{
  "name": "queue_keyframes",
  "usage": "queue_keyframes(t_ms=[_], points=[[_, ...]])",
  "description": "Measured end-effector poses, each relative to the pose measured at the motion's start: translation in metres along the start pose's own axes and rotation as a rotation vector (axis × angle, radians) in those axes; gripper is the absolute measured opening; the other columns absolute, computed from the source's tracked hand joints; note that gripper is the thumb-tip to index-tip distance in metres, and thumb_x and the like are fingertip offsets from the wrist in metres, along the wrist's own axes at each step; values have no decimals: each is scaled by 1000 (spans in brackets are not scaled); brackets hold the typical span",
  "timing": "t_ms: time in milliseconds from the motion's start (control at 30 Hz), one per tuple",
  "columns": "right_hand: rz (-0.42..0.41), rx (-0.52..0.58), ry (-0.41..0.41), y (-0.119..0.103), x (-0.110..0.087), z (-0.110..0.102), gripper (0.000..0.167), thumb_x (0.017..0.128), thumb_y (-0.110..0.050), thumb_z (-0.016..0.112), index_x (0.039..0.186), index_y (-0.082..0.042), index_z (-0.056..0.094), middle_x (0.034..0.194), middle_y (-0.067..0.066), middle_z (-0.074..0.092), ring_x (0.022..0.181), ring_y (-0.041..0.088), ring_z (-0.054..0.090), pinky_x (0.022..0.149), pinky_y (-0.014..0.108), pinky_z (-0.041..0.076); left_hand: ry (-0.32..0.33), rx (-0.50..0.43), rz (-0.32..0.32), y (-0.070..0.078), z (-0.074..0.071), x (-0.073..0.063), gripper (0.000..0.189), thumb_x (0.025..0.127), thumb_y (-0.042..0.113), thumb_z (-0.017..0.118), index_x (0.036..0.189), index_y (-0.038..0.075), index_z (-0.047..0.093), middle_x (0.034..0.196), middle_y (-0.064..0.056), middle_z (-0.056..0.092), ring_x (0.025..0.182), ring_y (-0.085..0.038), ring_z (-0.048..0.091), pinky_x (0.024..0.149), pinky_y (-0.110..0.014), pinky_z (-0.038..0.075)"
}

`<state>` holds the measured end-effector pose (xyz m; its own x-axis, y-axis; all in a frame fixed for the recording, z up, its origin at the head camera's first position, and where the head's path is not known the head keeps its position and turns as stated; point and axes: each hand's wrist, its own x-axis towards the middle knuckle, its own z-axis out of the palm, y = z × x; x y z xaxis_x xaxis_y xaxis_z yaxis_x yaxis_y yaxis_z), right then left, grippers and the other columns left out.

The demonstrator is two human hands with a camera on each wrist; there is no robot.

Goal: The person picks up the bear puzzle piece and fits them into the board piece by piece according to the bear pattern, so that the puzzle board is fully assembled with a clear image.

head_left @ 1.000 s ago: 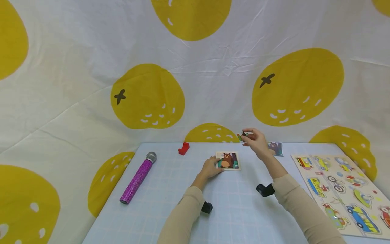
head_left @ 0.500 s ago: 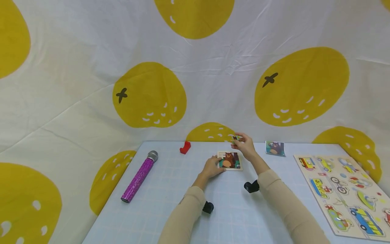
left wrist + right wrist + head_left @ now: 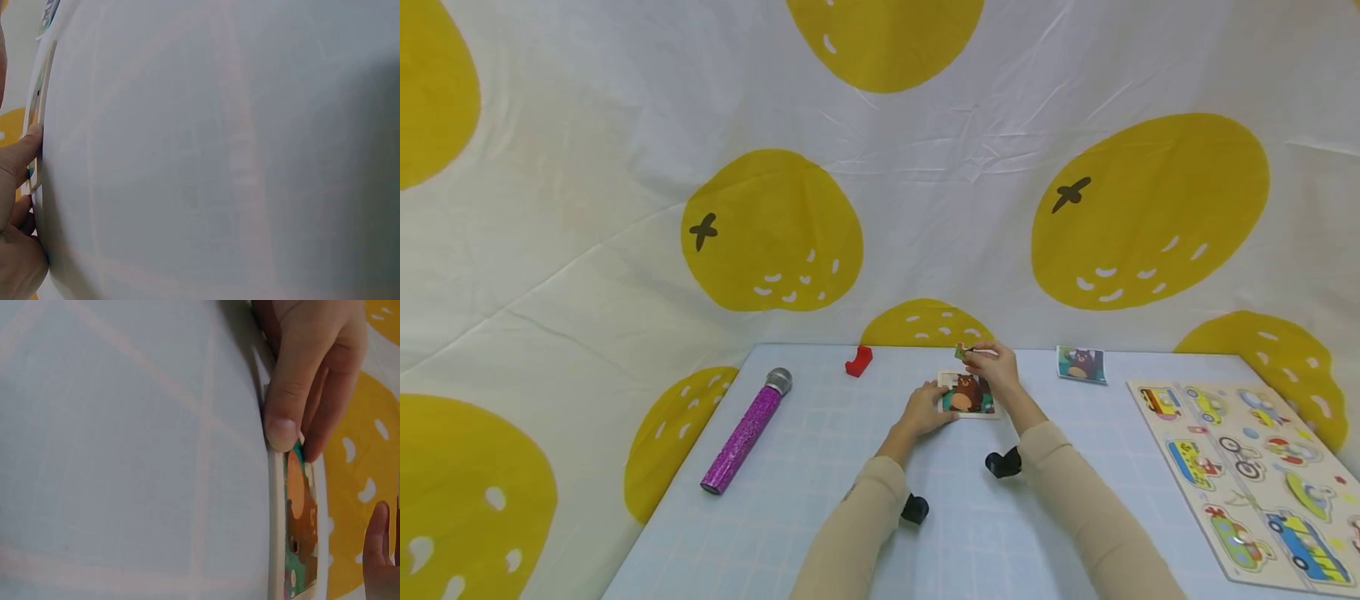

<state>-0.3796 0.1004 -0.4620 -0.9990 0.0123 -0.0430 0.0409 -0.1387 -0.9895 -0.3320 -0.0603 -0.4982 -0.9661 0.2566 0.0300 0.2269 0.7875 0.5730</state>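
Note:
A small square bear jigsaw puzzle [image 3: 967, 394] lies on the table, in a pale wooden frame. My left hand [image 3: 922, 410] grips its left side; in the right wrist view the thumb [image 3: 284, 431] presses the frame's near edge, and in the left wrist view the hand [image 3: 19, 187] shows only at the edge. Above the puzzle's back edge, my right hand [image 3: 996, 368] pinches a small green puzzle piece [image 3: 960, 352] with a bit of red. The puzzle's upper left part looks pale, without the picture. Only part of the right hand [image 3: 380, 550] enters the right wrist view.
Toward the left lies a purple glittery microphone [image 3: 742, 437], with a red curved block [image 3: 859, 362] near the back edge. A bear picture card [image 3: 1081, 365] lies back right. A large vehicle peg puzzle board [image 3: 1247, 475] covers the right side. A patterned cloth hangs behind.
My right hand has moved left and slightly down with the puzzle piece, from beside the picture card to above the bear puzzle. The left hand stays on the frame.

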Motion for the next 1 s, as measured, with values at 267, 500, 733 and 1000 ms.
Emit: queue_keyframes(t_ms=[267, 500, 733, 1000], points=[[-65, -381, -25, 23, 4, 6, 26, 89, -10, 64, 108, 7, 59, 108, 26, 64, 79, 23, 66, 65, 25, 53, 7, -5, 28, -1, -1, -1, 54, 84, 26, 71, 130, 1, 55, 142, -20, 43, 134, -38, 34, 109, -47, 30], [-144, -540, -51, 30, 4, 9, 19, 85, -2, 66, 102, 6, 62, 95, 23, 68, 82, 30, 66, 69, 34, 56, -1, -1, 55, -2, -1, 0, 55, 85, 26, 70, 130, 0, 54, 140, -22, 44, 133, -40, 36, 108, -49, 31], [-123, -453, -150, 26, 3, 10, 45, 89, 5, 55, 134, 4, 48, 100, 27, 58, 82, 33, 67, 71, 34, 57, 7, -21, 62, -2, -1, 0, 55, 84, 25, 71, 129, -1, 55, 139, -24, 44, 132, -41, 36, 107, -50, 31], [-4, -176, -89, 21, 8, 13, 36, 91, -8, 59, 119, 10, 46, 94, 16, 65, 82, 31, 67, 75, 40, 56, 1, -20, 40, 0, -1, 0, 54, 84, 25, 70, 129, 0, 55, 140, -22, 44, 133, -39, 35, 108, -49, 30]])
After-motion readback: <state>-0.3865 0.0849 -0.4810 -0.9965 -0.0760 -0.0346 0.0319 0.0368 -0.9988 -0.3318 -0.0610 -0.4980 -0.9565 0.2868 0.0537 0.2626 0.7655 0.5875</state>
